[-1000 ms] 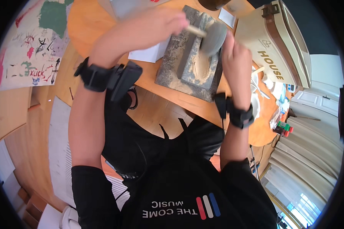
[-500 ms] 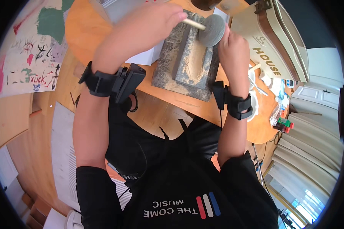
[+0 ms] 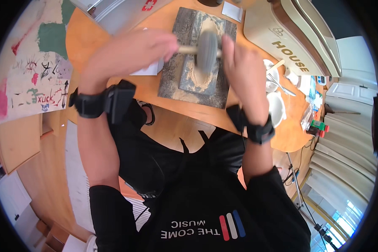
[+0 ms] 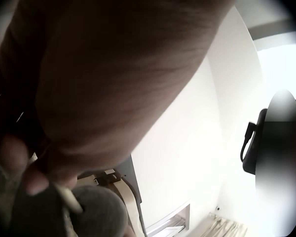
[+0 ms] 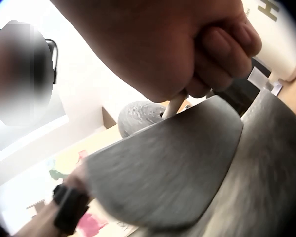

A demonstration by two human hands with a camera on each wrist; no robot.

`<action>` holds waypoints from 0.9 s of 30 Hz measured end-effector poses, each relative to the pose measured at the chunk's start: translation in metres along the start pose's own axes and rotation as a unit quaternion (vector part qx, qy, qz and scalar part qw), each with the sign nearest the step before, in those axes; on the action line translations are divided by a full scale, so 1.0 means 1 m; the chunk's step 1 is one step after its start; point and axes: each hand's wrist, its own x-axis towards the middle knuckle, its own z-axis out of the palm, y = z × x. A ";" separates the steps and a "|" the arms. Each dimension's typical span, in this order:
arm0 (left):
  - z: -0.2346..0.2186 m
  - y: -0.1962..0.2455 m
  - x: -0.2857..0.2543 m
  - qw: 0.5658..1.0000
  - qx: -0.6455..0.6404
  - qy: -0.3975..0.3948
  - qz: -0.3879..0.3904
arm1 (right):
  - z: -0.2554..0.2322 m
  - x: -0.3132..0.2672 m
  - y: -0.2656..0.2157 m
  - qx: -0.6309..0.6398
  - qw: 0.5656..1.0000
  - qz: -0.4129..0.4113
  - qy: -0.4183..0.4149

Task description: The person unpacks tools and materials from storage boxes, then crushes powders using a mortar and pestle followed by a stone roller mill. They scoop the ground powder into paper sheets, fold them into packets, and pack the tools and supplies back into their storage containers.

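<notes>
A round grey stone wheel [image 3: 207, 51] stands upright over the powder-dusted groove of a grey stone block [image 3: 186, 75]. A pale wooden rod [image 3: 188, 49] passes through its centre. My left hand [image 3: 153, 47] grips the rod's left end, and my right hand [image 3: 244, 65] grips the other end. In the left wrist view, fingers curl at the rod [image 4: 69, 198] beside the wheel [image 4: 99, 212]. The right wrist view shows my right hand [image 5: 172, 44] curled round the rod [image 5: 174, 105], with the wheel [image 5: 138, 118] beyond. Tan powder [image 3: 211, 25] lies in the groove.
A cream case [image 3: 292, 40] marked HOUSE stands right of the block. White bowls [image 3: 276, 108] and a metal utensil sit along the right side of the wooden table [image 3: 294, 126]. Papers lie near my left hand; a silvery case [image 3: 122, 14] is at the back left.
The wheel has moved along the groove towards me, and both hands have come nearer with it, still gripping the rod. The head view has shifted, so the block appears farther left.
</notes>
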 end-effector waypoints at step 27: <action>0.016 -0.022 0.013 0.992 0.047 0.101 0.058 | 0.031 0.017 0.038 -0.015 0.994 -0.105 0.031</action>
